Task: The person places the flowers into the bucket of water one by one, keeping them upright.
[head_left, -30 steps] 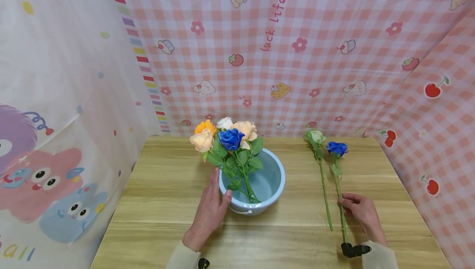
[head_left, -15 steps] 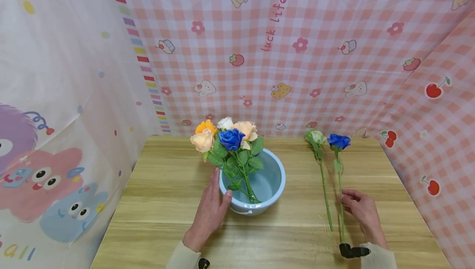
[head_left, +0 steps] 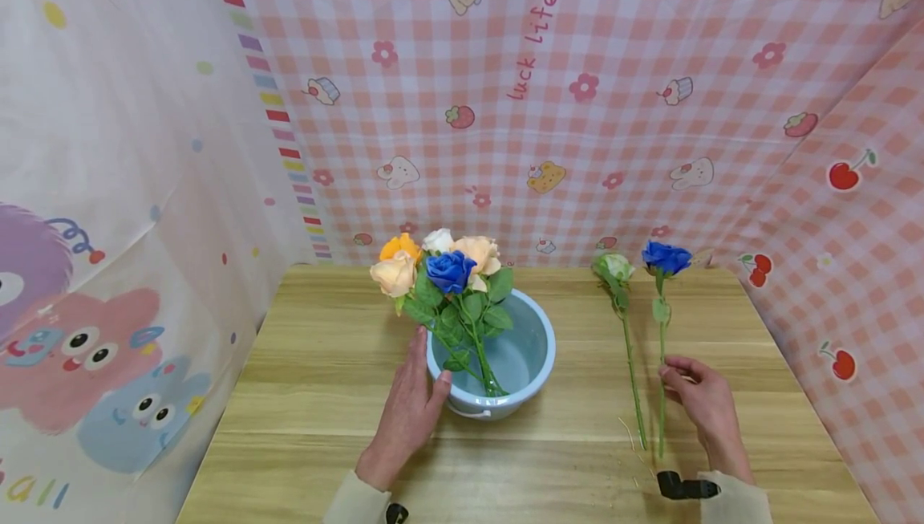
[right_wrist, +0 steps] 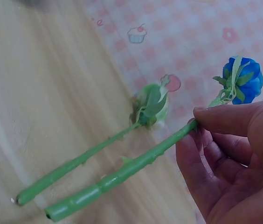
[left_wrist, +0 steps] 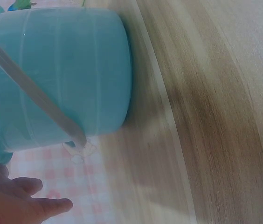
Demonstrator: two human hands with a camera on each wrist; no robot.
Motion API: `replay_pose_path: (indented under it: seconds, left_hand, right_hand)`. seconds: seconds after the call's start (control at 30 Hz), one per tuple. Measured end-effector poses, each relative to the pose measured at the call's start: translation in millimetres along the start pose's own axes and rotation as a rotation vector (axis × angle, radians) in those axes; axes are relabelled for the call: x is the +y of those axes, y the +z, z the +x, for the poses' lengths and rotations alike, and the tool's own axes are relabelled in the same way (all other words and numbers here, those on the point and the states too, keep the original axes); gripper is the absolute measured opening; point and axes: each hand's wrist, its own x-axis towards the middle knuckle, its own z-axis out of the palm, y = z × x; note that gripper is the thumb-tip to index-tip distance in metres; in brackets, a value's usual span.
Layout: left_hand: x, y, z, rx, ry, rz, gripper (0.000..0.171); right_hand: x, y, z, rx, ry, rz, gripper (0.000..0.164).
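Note:
My right hand (head_left: 703, 404) pinches the green stem of a blue rose (head_left: 666, 257) between thumb and fingers. In the right wrist view the stem (right_wrist: 122, 172) slants, its cut end pointing lower left. A pale green-white rose (head_left: 615, 267) lies on the table just left of it. My left hand (head_left: 411, 412) rests against the left side of a light blue bucket (head_left: 545, 363), thumb at the rim and fingers extended. Several roses lean inside the bucket, among them another blue rose (head_left: 450, 271), a peach rose (head_left: 394, 274), an orange rose (head_left: 400, 247) and a white rose (head_left: 437, 240).
A wooden table (head_left: 325, 347) carries everything. Thin tan scraps (head_left: 626, 432) lie near the stem ends. A pink checked cloth (head_left: 541, 131) hangs behind and to the right, and a white printed cloth (head_left: 144, 147) hangs at the left. The bucket's handle (left_wrist: 33, 91) hangs down its side.
The blue rose in my right hand has risen off the table, its bloom moving up and slightly right in the head view. My left hand and the bucket stay put.

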Motion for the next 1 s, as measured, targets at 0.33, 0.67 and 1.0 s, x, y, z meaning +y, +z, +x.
replay_pose_path:
  seconds: [0.33,0.67,1.0]
  left_hand:
    - [-2.3,1.3,-0.4,0.041,0.038,0.003,0.073]
    - [-1.6,0.5,-0.5,0.036,0.031,0.002,0.073]
    - [-0.6,0.1,-0.1,0.03,0.025,0.003,0.073]
  right_hand:
    - [-17,7,-7,0.055,-0.062,0.096,0.034]
    - [-33,22,-13,0.075,-0.111,0.258,0.013]
    - [-48,38,-20,0.079,-0.131,0.309,0.021]
